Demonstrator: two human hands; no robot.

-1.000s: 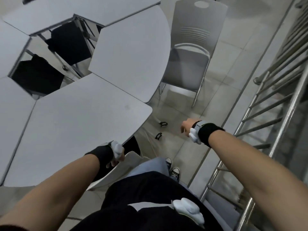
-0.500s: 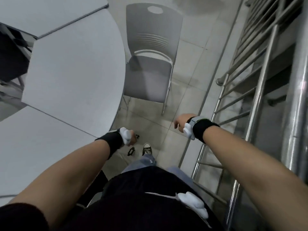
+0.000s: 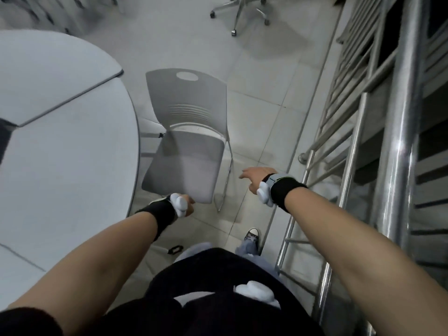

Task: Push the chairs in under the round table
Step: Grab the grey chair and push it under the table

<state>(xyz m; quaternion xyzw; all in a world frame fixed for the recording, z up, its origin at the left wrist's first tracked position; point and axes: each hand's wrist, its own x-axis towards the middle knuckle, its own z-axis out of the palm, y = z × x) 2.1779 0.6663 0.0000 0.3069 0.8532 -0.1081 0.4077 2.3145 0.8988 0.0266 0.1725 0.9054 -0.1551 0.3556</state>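
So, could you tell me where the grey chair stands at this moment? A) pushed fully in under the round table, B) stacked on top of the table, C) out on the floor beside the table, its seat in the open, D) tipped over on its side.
C: the grey chair stands upright on the floor beside the round table, its whole seat clear of the tabletop, and neither hand touches it.

Steel railing (image 3: 397, 146), office chair base (image 3: 240, 10)

Head-worn view, steeply downward (wide-angle)
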